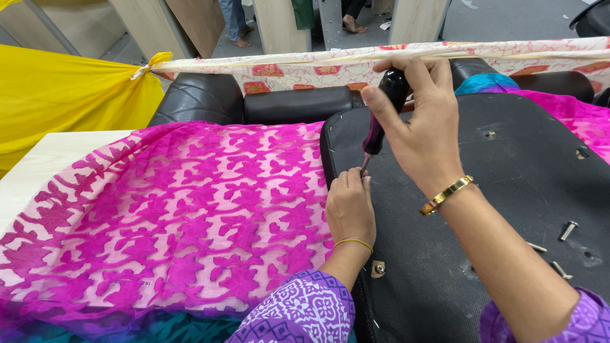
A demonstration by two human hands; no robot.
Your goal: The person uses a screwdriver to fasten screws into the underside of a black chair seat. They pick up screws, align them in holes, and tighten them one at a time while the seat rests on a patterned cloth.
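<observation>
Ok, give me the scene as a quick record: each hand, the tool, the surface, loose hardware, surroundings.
right hand: wrapped around the handle of a screwdriver, held upright, tip down
left hand: fingers pinched at the screwdriver tip
surface: black fabric-covered panel, lying flat
loose hardware: silver bolts on the panel, near its right side
left of panel: pink patterned cloth, its edge beside the left hand
behind: black cushion, yellow cloth
</observation>
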